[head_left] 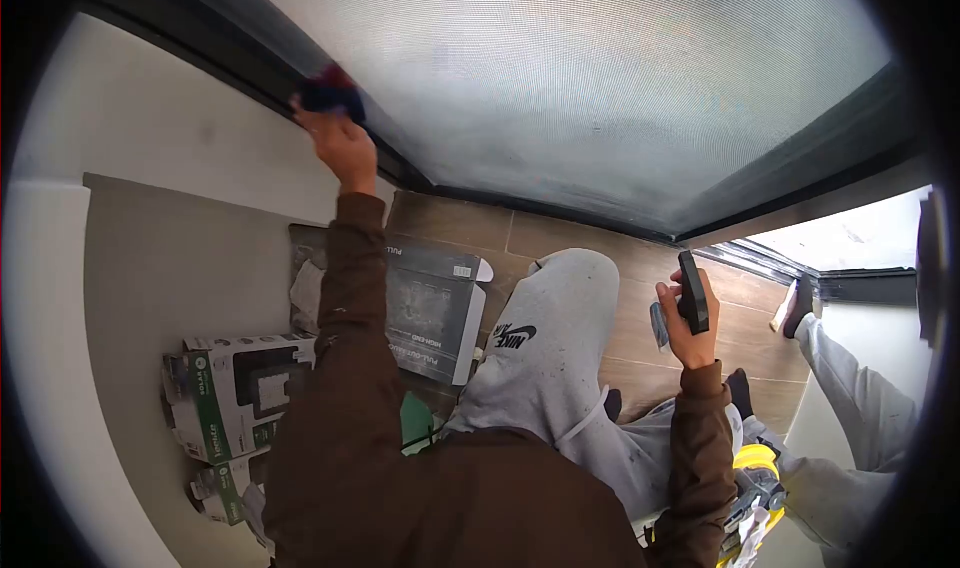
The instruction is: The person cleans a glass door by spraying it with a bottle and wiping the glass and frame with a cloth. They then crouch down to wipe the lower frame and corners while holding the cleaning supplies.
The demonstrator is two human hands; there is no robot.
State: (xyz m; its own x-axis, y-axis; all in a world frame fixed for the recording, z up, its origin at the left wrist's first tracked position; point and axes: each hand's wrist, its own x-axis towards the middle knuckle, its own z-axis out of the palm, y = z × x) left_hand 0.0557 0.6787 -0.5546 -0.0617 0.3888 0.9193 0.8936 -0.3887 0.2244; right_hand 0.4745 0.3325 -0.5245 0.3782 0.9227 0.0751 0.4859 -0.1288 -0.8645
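Note:
My left hand reaches up to the dark frame at the left edge of a mesh screen. It is closed on a dark blue and red cloth, which is blurred and lies against the frame. Over the wood-look floor, at the right, my right hand grips a black angular block. A small blue-grey piece shows beside its fingers; whether they hold it too I cannot tell.
A grey cardboard box lies left of my knee. Green and white boxes stand further left. Another person's grey-clad leg is at the right, near a yellow item with tools. A doorway track runs at the right.

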